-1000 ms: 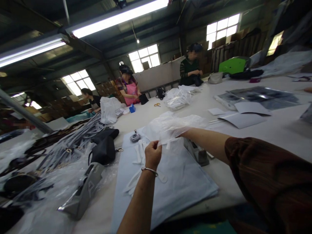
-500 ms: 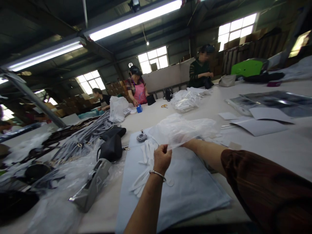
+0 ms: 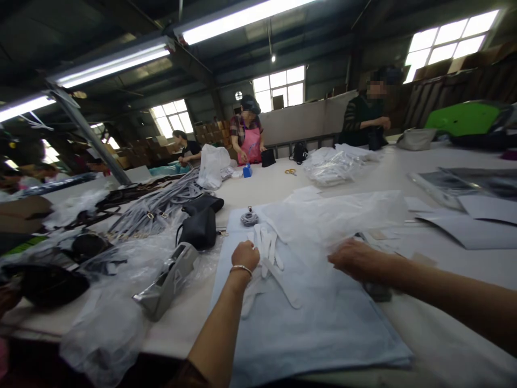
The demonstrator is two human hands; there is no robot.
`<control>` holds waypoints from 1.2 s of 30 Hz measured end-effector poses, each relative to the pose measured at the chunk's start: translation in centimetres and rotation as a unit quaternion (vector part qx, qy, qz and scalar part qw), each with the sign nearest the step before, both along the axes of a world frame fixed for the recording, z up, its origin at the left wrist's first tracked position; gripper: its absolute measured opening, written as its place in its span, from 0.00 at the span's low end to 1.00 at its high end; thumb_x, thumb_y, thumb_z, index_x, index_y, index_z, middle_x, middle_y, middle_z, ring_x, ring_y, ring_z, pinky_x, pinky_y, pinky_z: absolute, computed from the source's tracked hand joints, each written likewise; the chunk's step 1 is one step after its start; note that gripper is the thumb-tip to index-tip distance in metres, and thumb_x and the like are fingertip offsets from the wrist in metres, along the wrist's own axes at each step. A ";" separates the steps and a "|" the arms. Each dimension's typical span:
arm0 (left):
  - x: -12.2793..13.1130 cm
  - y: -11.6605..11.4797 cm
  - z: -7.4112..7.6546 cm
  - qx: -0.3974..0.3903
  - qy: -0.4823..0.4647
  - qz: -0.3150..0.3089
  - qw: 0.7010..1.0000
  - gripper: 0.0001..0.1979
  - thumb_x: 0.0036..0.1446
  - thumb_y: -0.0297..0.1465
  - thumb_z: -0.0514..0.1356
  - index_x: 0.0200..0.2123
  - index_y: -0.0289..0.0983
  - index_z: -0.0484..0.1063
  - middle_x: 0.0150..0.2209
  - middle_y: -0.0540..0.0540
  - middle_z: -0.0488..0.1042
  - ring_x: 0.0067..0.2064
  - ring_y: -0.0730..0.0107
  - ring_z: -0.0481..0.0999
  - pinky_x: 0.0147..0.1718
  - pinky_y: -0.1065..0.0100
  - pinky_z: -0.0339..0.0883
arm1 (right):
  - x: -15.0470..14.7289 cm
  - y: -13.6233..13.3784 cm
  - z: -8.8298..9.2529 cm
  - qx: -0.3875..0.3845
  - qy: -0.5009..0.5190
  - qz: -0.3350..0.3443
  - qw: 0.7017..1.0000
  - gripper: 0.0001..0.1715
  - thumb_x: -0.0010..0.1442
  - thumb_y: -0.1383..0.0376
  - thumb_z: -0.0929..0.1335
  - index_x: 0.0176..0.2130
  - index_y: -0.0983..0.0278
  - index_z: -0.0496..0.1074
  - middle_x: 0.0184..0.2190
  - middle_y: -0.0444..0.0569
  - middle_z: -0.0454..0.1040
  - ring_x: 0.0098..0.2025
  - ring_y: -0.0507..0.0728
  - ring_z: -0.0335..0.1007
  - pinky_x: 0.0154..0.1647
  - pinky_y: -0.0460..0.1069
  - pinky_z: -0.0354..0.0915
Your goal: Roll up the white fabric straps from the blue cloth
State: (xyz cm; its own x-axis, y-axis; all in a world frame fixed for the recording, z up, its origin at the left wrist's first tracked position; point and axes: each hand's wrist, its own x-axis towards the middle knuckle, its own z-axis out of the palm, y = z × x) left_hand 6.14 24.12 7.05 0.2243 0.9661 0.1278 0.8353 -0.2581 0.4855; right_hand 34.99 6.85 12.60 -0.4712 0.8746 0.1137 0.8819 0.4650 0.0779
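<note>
My left hand is closed beside a pair of white gloves; what its fingers pinch, if anything, is hidden. Farther right, my right hand grips the near edge of a thin, clear plastic bag. The bag spreads away from me across the far part of a light blue cloth. On that cloth, the gloves lie with their fingers pointing various ways. A small grey coiled item with a metal clasp rests just beyond them.
Left of the cloth are a grey tape dispenser, a black bag and grey straps. Crumpled plastic hangs over the table edge. White sheets lie right. Across the table, co-workers handle dark items, one in a pink apron.
My hands have moved apart, the left one leftward and the right one rightward and nearer. The plastic bag now lies spread wider and flatter. The view has shifted left.
</note>
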 end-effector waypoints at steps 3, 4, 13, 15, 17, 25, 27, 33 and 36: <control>-0.4 1.5 -2.0 -0.037 0.037 0.037 0.998 0.15 0.56 0.33 0.64 0.41 0.27 0.78 0.48 0.25 0.76 0.54 0.43 0.75 0.53 0.51 0.67 | -1.8 -3.4 0.0 0.031 0.021 0.035 0.999 0.11 0.62 0.74 0.63 0.32 0.65 0.73 0.35 0.56 0.76 0.39 0.60 0.72 0.44 0.54 0.66; -0.3 1.6 -2.6 -0.048 0.039 0.043 0.997 0.15 0.56 0.34 0.65 0.41 0.27 0.77 0.48 0.26 0.76 0.54 0.44 0.75 0.53 0.50 0.67 | -2.7 -4.2 -0.1 0.041 0.043 0.051 0.997 0.12 0.63 0.74 0.62 0.32 0.65 0.73 0.38 0.56 0.76 0.42 0.60 0.72 0.46 0.54 0.65; -1.6 1.1 -1.7 -0.140 -0.118 0.107 0.977 0.14 0.65 0.38 0.59 0.46 0.33 0.71 0.45 0.42 0.76 0.45 0.63 0.77 0.46 0.57 0.73 | -8.5 -5.2 -0.9 0.062 0.149 0.142 0.977 0.11 0.64 0.75 0.61 0.38 0.64 0.71 0.48 0.56 0.74 0.50 0.60 0.69 0.52 0.55 0.65; -2.4 -0.9 -0.7 -0.161 -0.191 0.101 0.963 0.13 0.68 0.36 0.53 0.45 0.32 0.69 0.41 0.43 0.76 0.37 0.69 0.78 0.35 0.65 0.72 | -8.9 -4.4 -0.9 0.096 0.159 0.141 0.973 0.13 0.64 0.75 0.61 0.43 0.65 0.72 0.50 0.57 0.73 0.53 0.61 0.68 0.54 0.57 0.65; -2.9 -4.0 0.0 -0.179 -0.258 0.073 0.947 0.12 0.69 0.35 0.48 0.42 0.33 0.66 0.37 0.45 0.75 0.30 0.74 0.76 0.25 0.71 0.66 | -9.3 -3.3 -0.9 0.138 0.160 0.127 0.969 0.16 0.65 0.74 0.61 0.50 0.66 0.71 0.53 0.59 0.72 0.56 0.63 0.66 0.55 0.58 0.65; -3.5 -18.7 -0.3 -0.343 -0.511 -0.141 0.775 0.20 0.58 0.47 0.62 0.34 0.38 0.61 0.26 0.54 0.68 0.20 0.82 0.63 0.16 0.78 0.51 | -10.6 0.9 -1.6 0.281 0.132 0.057 0.949 0.21 0.65 0.73 0.64 0.57 0.65 0.71 0.61 0.62 0.65 0.63 0.68 0.58 0.58 0.61 0.64; -3.6 -20.7 -0.8 -0.404 -0.531 -0.155 0.729 0.21 0.55 0.48 0.65 0.37 0.37 0.64 0.25 0.55 0.67 0.19 0.83 0.62 0.15 0.78 0.51 | -10.4 1.1 -1.5 0.282 0.138 0.097 0.944 0.16 0.68 0.73 0.62 0.50 0.67 0.74 0.52 0.60 0.72 0.56 0.63 0.65 0.56 0.56 0.65; -4.0 -23.2 -1.2 -0.513 -0.565 -0.234 0.601 0.18 0.60 0.45 0.62 0.35 0.34 0.72 0.16 0.59 0.56 0.13 0.86 0.47 0.11 0.78 0.44 | -9.7 -0.1 -0.9 0.217 0.122 0.101 0.963 0.15 0.68 0.71 0.63 0.51 0.65 0.74 0.50 0.57 0.75 0.53 0.63 0.68 0.50 0.57 0.65; -4.6 -22.5 0.2 -0.425 -0.625 -0.261 0.600 0.18 0.63 0.46 0.60 0.36 0.35 0.75 0.13 0.60 0.51 0.12 0.85 0.45 0.11 0.78 0.42 | -10.5 -2.0 -1.6 0.009 0.207 0.078 0.975 0.10 0.62 0.72 0.67 0.42 0.65 0.77 0.39 0.53 0.78 0.41 0.58 0.73 0.43 0.52 0.66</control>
